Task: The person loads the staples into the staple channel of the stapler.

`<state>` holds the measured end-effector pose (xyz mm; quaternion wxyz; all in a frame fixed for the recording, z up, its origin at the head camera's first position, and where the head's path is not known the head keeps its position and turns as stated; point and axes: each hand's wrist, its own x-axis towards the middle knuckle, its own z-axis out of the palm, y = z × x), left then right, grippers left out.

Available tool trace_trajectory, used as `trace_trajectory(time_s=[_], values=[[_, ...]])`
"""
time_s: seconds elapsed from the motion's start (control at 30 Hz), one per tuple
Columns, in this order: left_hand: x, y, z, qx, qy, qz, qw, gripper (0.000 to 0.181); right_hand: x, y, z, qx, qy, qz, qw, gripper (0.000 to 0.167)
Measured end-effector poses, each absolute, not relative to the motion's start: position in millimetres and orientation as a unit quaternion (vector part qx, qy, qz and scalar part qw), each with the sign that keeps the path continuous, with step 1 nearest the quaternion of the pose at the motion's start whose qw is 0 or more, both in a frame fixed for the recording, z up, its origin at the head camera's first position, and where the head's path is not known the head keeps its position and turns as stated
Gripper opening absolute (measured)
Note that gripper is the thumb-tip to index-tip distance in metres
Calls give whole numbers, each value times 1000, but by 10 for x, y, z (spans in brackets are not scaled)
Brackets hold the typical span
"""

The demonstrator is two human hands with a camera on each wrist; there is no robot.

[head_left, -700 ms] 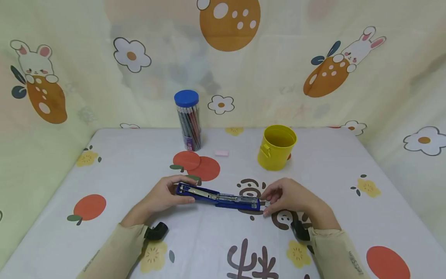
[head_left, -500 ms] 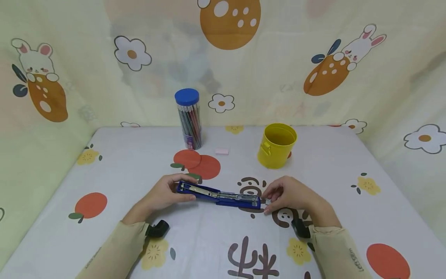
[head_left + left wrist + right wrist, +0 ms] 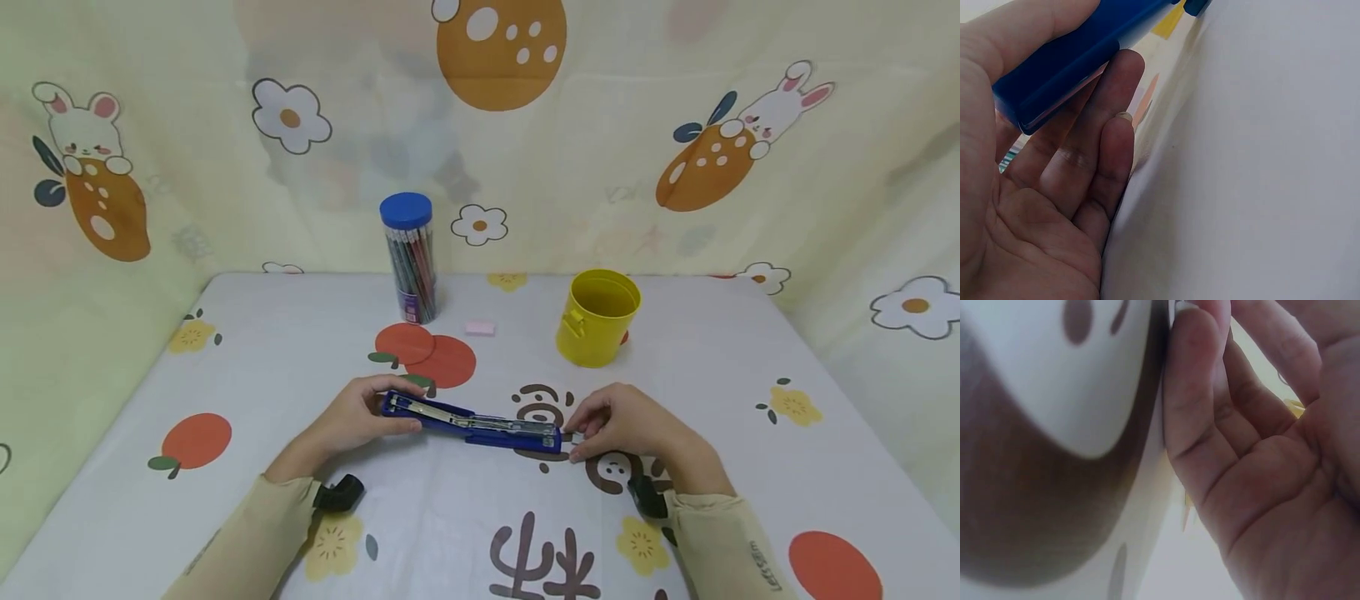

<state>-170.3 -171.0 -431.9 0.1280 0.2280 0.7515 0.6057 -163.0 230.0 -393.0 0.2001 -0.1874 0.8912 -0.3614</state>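
Observation:
A long blue stapler (image 3: 472, 422) lies opened out lengthwise above the table, its metal inner parts facing up. The left hand (image 3: 371, 414) grips its left end, thumb on the near side and fingers on the far side. In the left wrist view, the thumb and fingers of the left hand (image 3: 1054, 144) are around the blue body (image 3: 1079, 56). At the stapler's right end, the right hand (image 3: 626, 421) has curled fingers around a small silvery piece (image 3: 577, 437); its exact contact is unclear. The right wrist view shows the bent fingers of the right hand (image 3: 1235, 425), their tips cut off.
Behind the stapler stand a blue-lidded jar of pencils (image 3: 409, 258) at the left and a yellow bucket (image 3: 596, 325) at the right. A small pink block (image 3: 480, 329) lies between them. A patterned cloth covers the table (image 3: 247, 333), and a curtain rises behind.
The head view has shifted slightly. Both hands and the stapler show almost no movement of their own.

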Motion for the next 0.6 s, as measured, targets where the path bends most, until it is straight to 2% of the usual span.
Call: trace_trajectory(time_s=[0.6], values=[[-1691, -1720, -4329, 218, 759, 600, 130, 42, -1618, 2332, -3914, -170, 894, -362, 201, 21]])
